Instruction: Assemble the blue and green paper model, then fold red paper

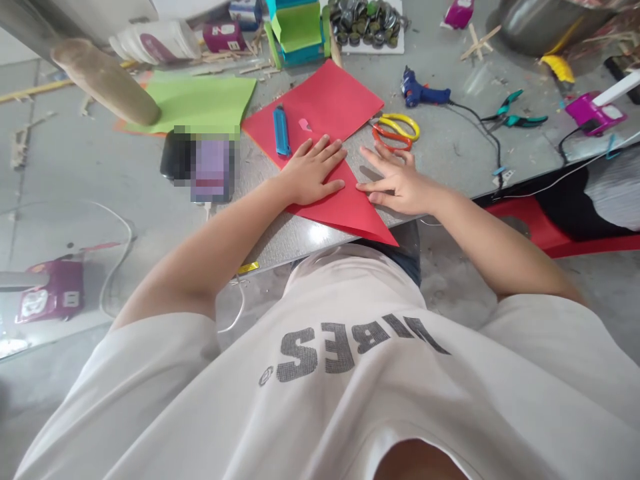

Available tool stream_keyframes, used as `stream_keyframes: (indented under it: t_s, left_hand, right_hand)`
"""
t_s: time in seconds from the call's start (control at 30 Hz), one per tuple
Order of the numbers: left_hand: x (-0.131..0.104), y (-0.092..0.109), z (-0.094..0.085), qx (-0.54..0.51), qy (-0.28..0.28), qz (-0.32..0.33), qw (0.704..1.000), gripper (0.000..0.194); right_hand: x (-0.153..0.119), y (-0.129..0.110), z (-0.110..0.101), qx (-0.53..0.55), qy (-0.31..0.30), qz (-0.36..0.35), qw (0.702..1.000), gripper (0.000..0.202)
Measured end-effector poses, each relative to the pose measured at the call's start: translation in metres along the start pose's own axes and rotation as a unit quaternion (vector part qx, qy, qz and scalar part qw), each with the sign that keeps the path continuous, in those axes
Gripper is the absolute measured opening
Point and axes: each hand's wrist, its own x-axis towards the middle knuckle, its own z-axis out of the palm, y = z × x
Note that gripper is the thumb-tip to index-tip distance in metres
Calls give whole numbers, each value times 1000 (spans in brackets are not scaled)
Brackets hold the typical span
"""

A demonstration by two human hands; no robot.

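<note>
A folded piece of red paper (345, 212) lies at the table's front edge, one pointed corner sticking out past it. My left hand (313, 172) rests flat on this paper with its fingers spread. At the paper's right edge is my right hand (393, 179), fingers apart, fingertips touching or just beside the edge. Behind them lies a larger red sheet (335, 93), with a blue cutter (281, 131) and a small pink scrap (305, 125) on top. Scissors with yellow and red handles (397, 131) sit just beyond my right hand.
Green paper (200, 100) and a phone-like blurred object (213, 167) are on the left. A blue glue gun (425, 92) and teal pliers (515, 115) lie to the right. Bottle caps (367, 23) and a green-blue paper model (297, 30) stand at the back. A red stool (540, 230) is at right.
</note>
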Motion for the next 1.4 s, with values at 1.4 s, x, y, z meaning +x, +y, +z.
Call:
stream_keyframes:
  t_s: [1.4]
  left_hand:
    - [4, -1, -7, -54, -57, -54, 995, 118]
  right_hand:
    - [-112, 11, 129, 4, 331, -24, 943, 21]
